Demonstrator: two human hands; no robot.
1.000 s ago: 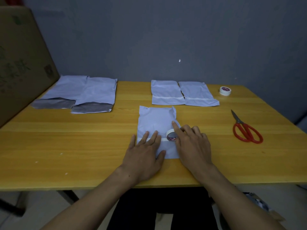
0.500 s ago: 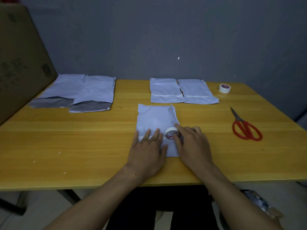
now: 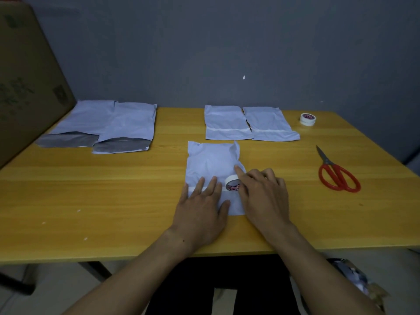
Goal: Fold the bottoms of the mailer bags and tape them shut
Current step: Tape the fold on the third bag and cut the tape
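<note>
head view. yellow wood-grain table (image 3: 113, 189) against a plain grey wall (image 3: 227, 53); dim light. a big cardboard box (image 3: 27, 76) leans at the far left edge.

far left: two open bags (image 3: 127, 126), overlapping, grey insides showing at their near ends. far centre: two taped bags (image 3: 227, 122) side by side, each with a white strip across. far right: spare tape roll (image 3: 307, 119), flat on the table. right side: red scissors (image 3: 338, 176), closed, blades pointing away.

the bag being worked (image 3: 211, 160) lies near centre, near end folded up, with a tape strip (image 3: 193, 189) running across the fold from its left edge.

left hand (image 3: 202, 210): fingers straight and spread, pressing flat on the fold and the strip. right hand (image 3: 263, 196): grasping the tape roll (image 3: 233, 183), which stands on edge on the bag at the strip's right end; forefinger stretched along its far side, other fingers curled.

against a second and half a second ago: both hands and the roll sit at much the same spot on the bag. nothing else on the table has shifted; only the view has moved slightly.
</note>
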